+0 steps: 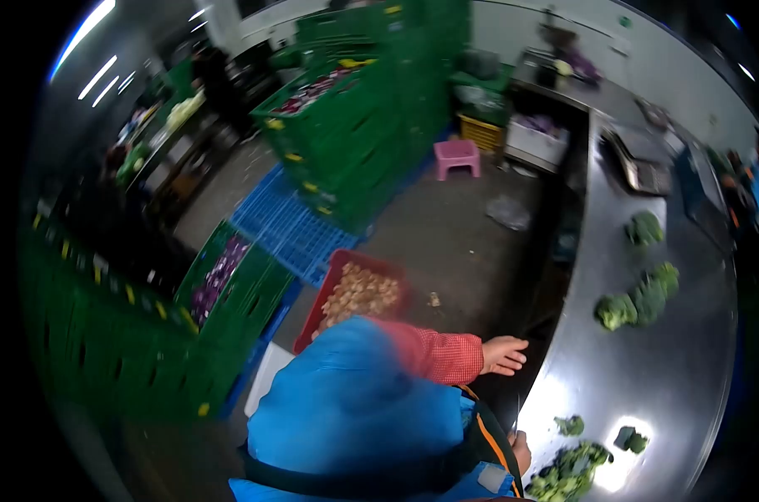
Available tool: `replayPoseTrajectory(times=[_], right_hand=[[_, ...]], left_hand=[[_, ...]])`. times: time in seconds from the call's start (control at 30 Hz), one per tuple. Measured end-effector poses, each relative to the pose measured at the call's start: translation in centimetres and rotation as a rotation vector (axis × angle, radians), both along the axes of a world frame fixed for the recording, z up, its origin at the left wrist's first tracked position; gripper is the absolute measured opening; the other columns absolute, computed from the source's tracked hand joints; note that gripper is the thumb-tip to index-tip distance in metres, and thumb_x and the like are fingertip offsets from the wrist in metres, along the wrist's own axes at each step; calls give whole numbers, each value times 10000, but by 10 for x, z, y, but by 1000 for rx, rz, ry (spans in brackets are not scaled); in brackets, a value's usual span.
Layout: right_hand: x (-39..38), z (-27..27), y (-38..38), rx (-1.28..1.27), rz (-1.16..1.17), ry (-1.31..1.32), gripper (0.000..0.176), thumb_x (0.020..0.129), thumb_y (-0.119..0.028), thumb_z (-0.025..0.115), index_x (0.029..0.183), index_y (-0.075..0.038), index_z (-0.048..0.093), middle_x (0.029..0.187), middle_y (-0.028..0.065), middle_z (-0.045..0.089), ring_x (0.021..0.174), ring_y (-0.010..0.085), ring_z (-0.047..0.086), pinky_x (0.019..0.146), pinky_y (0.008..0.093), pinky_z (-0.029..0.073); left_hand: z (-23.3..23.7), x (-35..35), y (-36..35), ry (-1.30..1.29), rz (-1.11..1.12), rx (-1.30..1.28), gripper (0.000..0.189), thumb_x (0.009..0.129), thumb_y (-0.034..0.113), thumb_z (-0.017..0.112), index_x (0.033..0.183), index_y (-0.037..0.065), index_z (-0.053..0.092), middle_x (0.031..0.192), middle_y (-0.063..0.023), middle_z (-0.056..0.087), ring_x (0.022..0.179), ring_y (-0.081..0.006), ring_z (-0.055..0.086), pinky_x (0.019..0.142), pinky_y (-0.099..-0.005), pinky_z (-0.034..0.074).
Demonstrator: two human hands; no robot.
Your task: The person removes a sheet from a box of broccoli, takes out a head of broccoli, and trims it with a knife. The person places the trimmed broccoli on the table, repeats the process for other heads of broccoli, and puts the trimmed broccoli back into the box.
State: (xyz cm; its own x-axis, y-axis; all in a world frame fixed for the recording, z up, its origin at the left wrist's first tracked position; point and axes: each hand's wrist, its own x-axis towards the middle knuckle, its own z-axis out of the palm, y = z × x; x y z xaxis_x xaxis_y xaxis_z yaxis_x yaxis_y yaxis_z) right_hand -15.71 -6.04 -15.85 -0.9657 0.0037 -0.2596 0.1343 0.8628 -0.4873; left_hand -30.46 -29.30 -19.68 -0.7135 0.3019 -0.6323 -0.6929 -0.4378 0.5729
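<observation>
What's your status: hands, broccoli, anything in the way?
Left hand open, empty. Right hand gripping knife by counter edge. Broccoli pieces piled on counter, broccoli heads farther along. No obstruction visible between right hand and broccoli pieces.

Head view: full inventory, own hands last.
Shiny steel worktable: one, silver, right
Broccoli heads and loose florets: several, green, on worktable
Stacked plastic crates: many, green, left and centre
Openwork plastic pallet: at least one, blue, beside crates
Plastic tub, tan lumps inside: one, red, floor
Plastic stool: one, pink, floor
Other people: at least two, dark or blue clothing, background
Thin metal blade: one, grey, by worktable edge
Left hand: one, red checked sleeve, beside worktable
Right hand: one, bare, holding blade
</observation>
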Motion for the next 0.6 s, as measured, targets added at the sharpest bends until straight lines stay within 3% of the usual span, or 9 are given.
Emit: replayPoseTrajectory(times=[0.2, 0.3, 0.4, 0.5, 0.53, 0.6], right_hand=[[-25, 4, -18, 60, 215, 45, 261, 972, -272, 542, 924, -31, 629, 777, 238, 664, 720, 437, 645, 675, 444, 509], [-33, -8, -14, 29, 207, 101, 258, 970, -262, 547, 900, -28, 630, 775, 245, 663, 718, 441, 646, 690, 434, 516], [-26, 32, -30, 45, 135, 60, 266, 975, -259, 541, 893, -22, 630, 764, 251, 655, 717, 448, 637, 673, 456, 506], [-20, -11, 3, 112, 273, 105, 253, 962, -305, 539, 969, -80, 654, 734, 209, 658, 661, 423, 640, 596, 498, 505], [-21, 18, -1, 68, 237, -18, 267, 976, -278, 539, 915, -29, 612, 748, 265, 636, 729, 468, 618, 652, 532, 467], [-11, 13, 7, 44, 127, 66, 287, 962, -313, 555, 911, -36, 609, 757, 253, 646, 735, 458, 630, 656, 527, 485]], left_hand=[[-7, 37, -30, -62, 136, -86, 594, 937, 487, 592, 1385, 125, 449, 1215, -88, 591, 1085, -227, 580, 917, -412, 510], [-4, 45, -34, -95, 130, -77, 548, 951, 452, 594, 1376, 137, 449, 1194, -50, 585, 1094, -190, 567, 921, -374, 507], [-12, 45, -31, -95, 128, -90, 499, 945, 439, 604, 1339, 160, 478, 1141, -29, 599, 1044, -174, 585, 882, -366, 522], [-31, 47, -28, -89, 124, -53, 403, 938, 427, 606, 1253, 181, 554, 1109, -41, 651, 984, -189, 625, 873, -409, 542], [-24, 48, -25, -103, 131, -83, 355, 940, 410, 608, 1223, 198, 567, 1078, -24, 663, 954, -176, 638, 857, -403, 550], [1, 47, -23, -86, 90, -92, 383, 934, 369, 631, 1253, 177, 542, 1089, -48, 661, 995, -191, 641, 865, -404, 556]])
